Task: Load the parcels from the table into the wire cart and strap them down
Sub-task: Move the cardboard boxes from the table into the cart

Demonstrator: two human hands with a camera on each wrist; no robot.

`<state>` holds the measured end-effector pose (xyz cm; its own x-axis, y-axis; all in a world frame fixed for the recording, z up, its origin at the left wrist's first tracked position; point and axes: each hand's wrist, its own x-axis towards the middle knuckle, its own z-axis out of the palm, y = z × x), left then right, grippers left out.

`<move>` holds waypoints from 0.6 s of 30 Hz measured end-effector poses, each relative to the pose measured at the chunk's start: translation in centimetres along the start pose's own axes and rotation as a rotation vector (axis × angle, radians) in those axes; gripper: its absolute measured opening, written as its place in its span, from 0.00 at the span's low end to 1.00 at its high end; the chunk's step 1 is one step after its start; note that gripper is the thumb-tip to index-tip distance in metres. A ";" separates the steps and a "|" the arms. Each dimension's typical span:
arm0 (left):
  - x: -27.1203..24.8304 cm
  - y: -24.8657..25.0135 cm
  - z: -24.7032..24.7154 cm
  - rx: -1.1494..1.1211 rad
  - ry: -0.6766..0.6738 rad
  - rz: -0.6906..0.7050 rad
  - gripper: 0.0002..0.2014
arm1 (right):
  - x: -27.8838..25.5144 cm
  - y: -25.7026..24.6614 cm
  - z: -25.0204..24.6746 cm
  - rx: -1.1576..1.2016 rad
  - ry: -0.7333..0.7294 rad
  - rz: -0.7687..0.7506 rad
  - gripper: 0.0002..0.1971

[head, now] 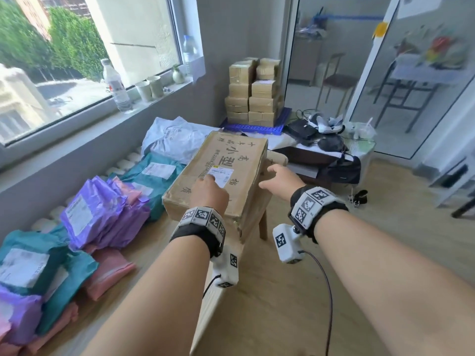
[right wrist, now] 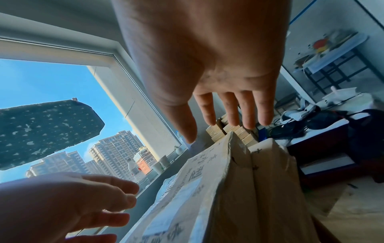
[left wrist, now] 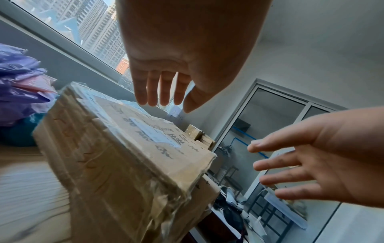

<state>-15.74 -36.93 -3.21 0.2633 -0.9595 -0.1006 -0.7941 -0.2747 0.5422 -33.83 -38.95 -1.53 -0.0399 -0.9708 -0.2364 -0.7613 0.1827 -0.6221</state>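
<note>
Head view: cardboard box (head: 218, 176), long axis running toward upper right, lies between both open, empty hands; left hand (head: 209, 192) over its top, right hand (head: 279, 182) beside its right edge.

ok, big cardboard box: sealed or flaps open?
Sealed. The cardboard box has its top flat and closed, shipping label intact, and glossy tape wrapping the near end in the left wrist view. Both hands are open, not gripping it.

Mailer bags (head: 108, 214) crowd the cardboard box's (head: 221, 173) left; right side open.
</note>
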 end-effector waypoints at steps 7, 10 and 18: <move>5.3 2.1 2.9 0.040 0.095 -0.166 0.25 | 10.7 -0.6 -0.7 -0.119 -0.106 -0.139 0.32; 6.7 3.6 4.1 0.049 0.175 -0.278 0.24 | 14.6 -0.5 -1.2 -0.162 -0.179 -0.214 0.31; 5.5 4.0 7.4 0.021 0.352 -0.689 0.25 | 20.2 -0.7 -1.4 -0.396 -0.241 -0.392 0.25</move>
<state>-21.54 -43.78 -7.71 0.8575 -0.4960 -0.1369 -0.3971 -0.8071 0.4370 -35.01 -58.91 -4.78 0.4049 -0.8832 -0.2365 -0.8744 -0.2984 -0.3827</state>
